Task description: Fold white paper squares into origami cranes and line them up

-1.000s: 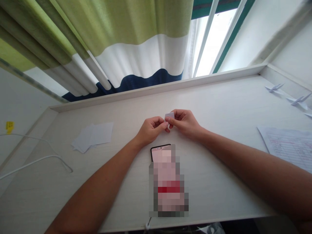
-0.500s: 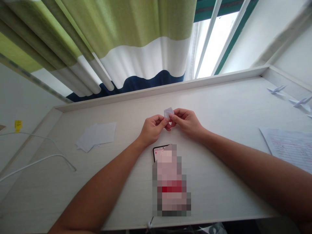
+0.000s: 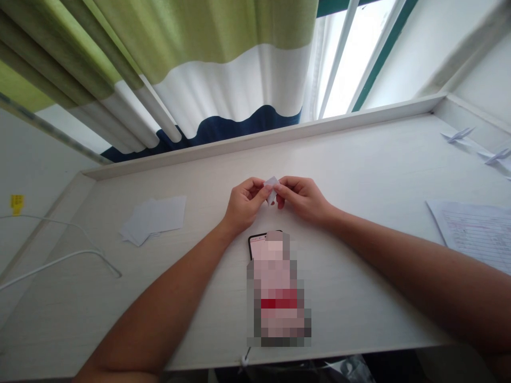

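Observation:
Both hands meet over the middle of the white desk. My left hand and my right hand each pinch one small folded piece of white paper between thumb and fingertips, just above the desk. Most of the paper is hidden by my fingers. A phone lies flat on the desk directly below the hands, close to the front edge.
A small stack of white paper squares lies at the left. A white cable loops at the far left. Folded paper cranes sit at the back right, a lined sheet at the right. Curtain and window stand behind.
The folded paper stood up above my fingertips half a second ago; now it is pressed lower between both hands. The hands stay in the same spot.

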The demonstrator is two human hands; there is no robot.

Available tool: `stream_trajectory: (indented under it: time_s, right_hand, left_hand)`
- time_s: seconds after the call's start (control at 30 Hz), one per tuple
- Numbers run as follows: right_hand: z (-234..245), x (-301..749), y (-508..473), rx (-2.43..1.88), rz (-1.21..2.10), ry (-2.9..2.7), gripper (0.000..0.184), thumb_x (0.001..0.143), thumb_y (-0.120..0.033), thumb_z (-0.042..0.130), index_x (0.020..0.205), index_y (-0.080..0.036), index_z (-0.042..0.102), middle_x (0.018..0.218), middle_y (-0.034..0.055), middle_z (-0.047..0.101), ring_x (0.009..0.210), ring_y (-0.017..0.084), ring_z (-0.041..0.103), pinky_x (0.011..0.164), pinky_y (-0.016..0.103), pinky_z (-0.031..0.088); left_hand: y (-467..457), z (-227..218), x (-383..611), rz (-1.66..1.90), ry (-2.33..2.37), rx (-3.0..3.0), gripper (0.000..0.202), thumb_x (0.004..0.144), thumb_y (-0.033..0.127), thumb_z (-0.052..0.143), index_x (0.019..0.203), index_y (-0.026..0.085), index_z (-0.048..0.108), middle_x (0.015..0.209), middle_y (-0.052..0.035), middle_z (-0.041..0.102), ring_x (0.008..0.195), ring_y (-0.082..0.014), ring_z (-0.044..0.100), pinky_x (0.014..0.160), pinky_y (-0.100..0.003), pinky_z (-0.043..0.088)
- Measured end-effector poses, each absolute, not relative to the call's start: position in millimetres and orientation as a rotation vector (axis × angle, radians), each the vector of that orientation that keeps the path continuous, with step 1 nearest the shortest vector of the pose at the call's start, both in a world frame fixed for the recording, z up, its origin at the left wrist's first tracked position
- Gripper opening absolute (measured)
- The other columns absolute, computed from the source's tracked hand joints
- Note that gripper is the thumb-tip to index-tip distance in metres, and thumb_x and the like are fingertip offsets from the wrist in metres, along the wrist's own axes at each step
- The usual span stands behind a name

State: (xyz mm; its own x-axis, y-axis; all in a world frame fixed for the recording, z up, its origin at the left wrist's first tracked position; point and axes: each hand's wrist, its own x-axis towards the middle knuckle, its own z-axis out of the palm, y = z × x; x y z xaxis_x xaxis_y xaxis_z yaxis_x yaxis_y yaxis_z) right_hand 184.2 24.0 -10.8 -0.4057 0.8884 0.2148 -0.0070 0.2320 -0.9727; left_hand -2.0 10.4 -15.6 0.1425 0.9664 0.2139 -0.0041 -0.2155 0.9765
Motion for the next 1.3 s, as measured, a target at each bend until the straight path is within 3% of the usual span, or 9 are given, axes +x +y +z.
stream_trajectory:
  time_s: [0.3,0.47,0.7,0.97,1.3]
  right_hand:
    - [-17.3,181.4,23.3,-0.848,1.263,-1.633,0.049,0.098,-0.067,0.065,0.080,-0.021,0.063,0.071,0.0020,0.067,0.064,0.015,0.064,0.066,0.033,0.054]
    - [-21.8,180.9,23.7,-0.845,1.068,-1.576,0.034,0.096,-0.056,0.073,0.102,-0.025,0.061,0.093,0.0021,0.069,0.074,0.016,0.067,0.069,0.035,0.058]
    - [-20.0,182.5,24.0,-0.846,0.889,-1.707,0.024,0.098,-0.048,0.074,0.095,-0.024,0.072,0.098,0.0055,0.068,0.088,0.020,0.066,0.077,0.039,0.062]
    - [-23.8,182.9,27.3,-0.888,0.900,-1.673,0.019,0.096,-0.038,0.073,0.088,-0.022,0.067,0.090,0.0043,0.070,0.082,0.018,0.067,0.074,0.038,0.060]
    - [-28.1,181.1,29.3,-0.847,1.154,-1.491,0.030,0.087,-0.048,0.083,0.090,-0.021,0.069,0.088,0.0051,0.076,0.078,0.021,0.074,0.077,0.043,0.064]
  left_hand:
    - [9.6,-18.1,0.6,1.239,0.986,1.411,0.047,0.085,0.062,0.084,0.087,0.018,0.066,0.075,0.0003,0.070,0.067,-0.0123,0.067,0.069,-0.028,0.056]
    - [10.3,-20.7,1.2,1.239,1.005,1.345,0.050,0.083,0.063,0.085,0.086,0.018,0.064,0.071,0.0021,0.068,0.063,-0.0116,0.067,0.067,-0.028,0.060]
    - [11.5,-22.4,1.6,1.278,1.013,1.352,0.051,0.082,0.063,0.085,0.087,0.017,0.064,0.074,0.0019,0.067,0.063,-0.0110,0.067,0.065,-0.027,0.059]
    - [10.8,-22.5,2.5,1.273,0.974,1.357,0.048,0.082,0.061,0.087,0.087,0.016,0.069,0.073,0.0009,0.069,0.064,-0.0110,0.068,0.064,-0.024,0.056]
    - [12.2,-21.7,1.6,1.252,0.952,1.364,0.044,0.083,0.057,0.088,0.088,0.016,0.070,0.076,-0.0014,0.074,0.067,-0.0119,0.068,0.069,-0.027,0.058]
